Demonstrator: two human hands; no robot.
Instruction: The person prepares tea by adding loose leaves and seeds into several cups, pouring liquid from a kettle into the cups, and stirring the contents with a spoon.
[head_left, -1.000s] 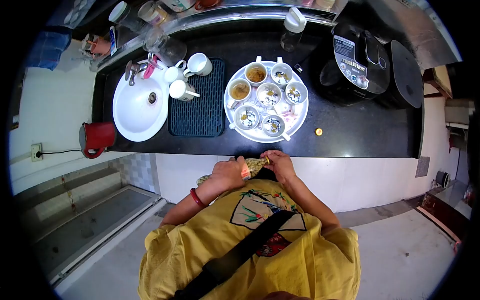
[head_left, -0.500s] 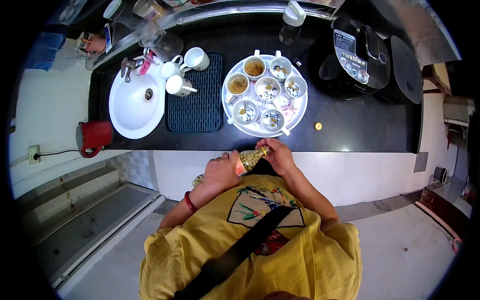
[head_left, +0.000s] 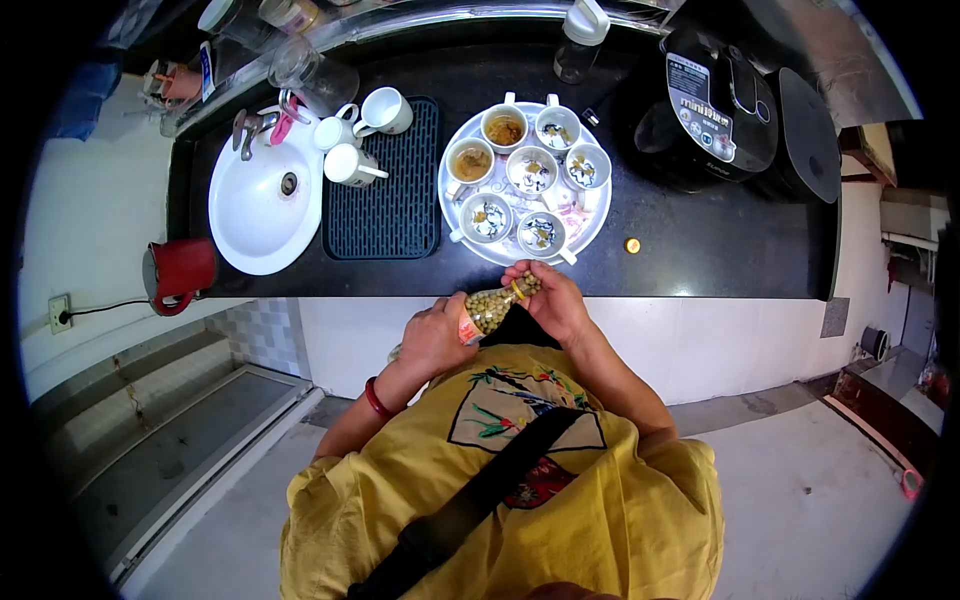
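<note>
A person in a yellow shirt (head_left: 620, 500) stands at a dark counter (head_left: 720, 265) and holds a clear bottle (head_left: 484, 318) packed with small, pale, round pellets (head_left: 496, 303). The bottle is at the counter's near edge, in front of the near side of a round tray (head_left: 602, 210), tilted with its neck raised toward the far right. The left hand (head_left: 433, 337) has its fingers clamped around the body, beside an orange label (head_left: 468, 328). The right hand (head_left: 555, 305) curls its fingers about the mouth; whether they grip it or only cup it cannot be told. Being well filled, the bottle probably has some weight, low in the body; its wall looks smooth and could slip, and whether it is glass or plastic is unclear. The body seems the best place to take hold, the narrow neck a place to steady. The loose pellets would likely roll freely if tipped out. Seven cups (head_left: 587, 166) crowd the tray, some handles jutting past its rim. To the left sits a ridged mat (head_left: 385, 235); to the right, room for moving looks widest, around a small yellow cap (head_left: 632, 245), until the black cooker (head_left: 715, 130).
</note>
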